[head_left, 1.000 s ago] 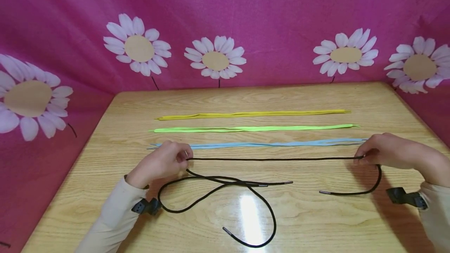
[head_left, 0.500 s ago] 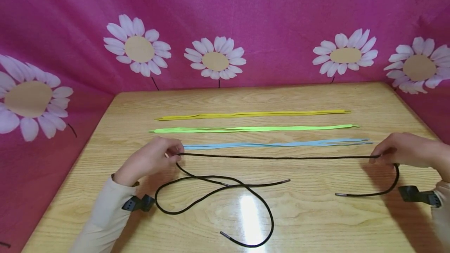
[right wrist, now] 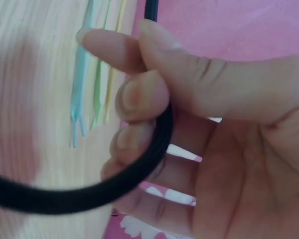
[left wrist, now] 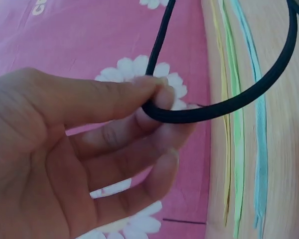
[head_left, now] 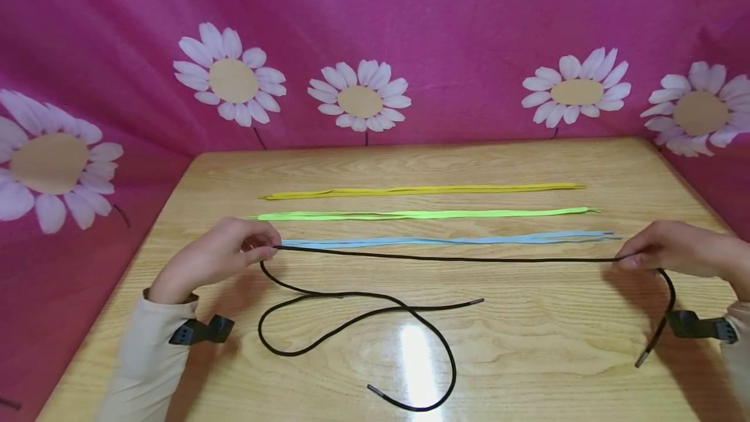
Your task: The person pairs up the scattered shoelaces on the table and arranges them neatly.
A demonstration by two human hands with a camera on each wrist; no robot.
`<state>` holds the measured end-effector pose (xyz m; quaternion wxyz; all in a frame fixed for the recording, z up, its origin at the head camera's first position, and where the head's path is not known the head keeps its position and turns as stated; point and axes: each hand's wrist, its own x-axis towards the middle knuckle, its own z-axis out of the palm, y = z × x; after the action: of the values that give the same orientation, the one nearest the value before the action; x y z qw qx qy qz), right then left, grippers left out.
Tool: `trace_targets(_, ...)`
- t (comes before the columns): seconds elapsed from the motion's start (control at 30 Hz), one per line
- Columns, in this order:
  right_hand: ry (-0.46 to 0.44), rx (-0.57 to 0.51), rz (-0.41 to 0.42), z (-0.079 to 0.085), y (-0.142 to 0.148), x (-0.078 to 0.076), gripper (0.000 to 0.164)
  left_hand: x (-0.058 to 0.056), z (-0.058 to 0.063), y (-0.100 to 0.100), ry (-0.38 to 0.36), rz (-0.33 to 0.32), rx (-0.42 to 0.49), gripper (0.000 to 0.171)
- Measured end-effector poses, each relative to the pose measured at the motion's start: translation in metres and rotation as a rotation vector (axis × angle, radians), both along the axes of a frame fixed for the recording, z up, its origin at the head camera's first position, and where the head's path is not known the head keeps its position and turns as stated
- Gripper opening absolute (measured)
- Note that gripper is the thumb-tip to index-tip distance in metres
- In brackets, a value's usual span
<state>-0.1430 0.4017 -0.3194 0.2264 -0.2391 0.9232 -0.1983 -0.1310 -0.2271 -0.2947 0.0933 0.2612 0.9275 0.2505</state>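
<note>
**Basically nothing readable here**

Only lettering I can spot is in the left wrist view: a bit of pale print on the pink backdrop, right at the top left edge. Looks like "CE" or similar, but it's cut off by the frame, so can't say what it spells. The head and right wrist views show no text, labels, brands or numbers on anything.

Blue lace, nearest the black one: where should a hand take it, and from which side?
Probably at the right tips of the blue lace, pinched from above. It lies flat and straight on the table, doubled, with its loose ends at the right; its left end sits close behind the left hand and the black lace.
</note>
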Motion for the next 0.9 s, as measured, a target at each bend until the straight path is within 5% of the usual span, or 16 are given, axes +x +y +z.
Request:
trace_targets(0.23,-0.064,0.013,-0.042,-0.004,0.004,-0.003,0.016,0.000,-0.003,-0.019,-0.030,-0.001,0.032,0.010)
trace_targets(0.6,0.119,0.011,-0.045,-0.026,0.034,0.005,0.012,-0.001,-0.010,-0.053,0.002,0.036,0.006,0.013)
trace_targets(0.9,0.165,0.051,-0.110,-0.032,0.049,0.014,0.013,-0.005,-0.030,-0.077,0.080,0.108,-0.024,0.008)
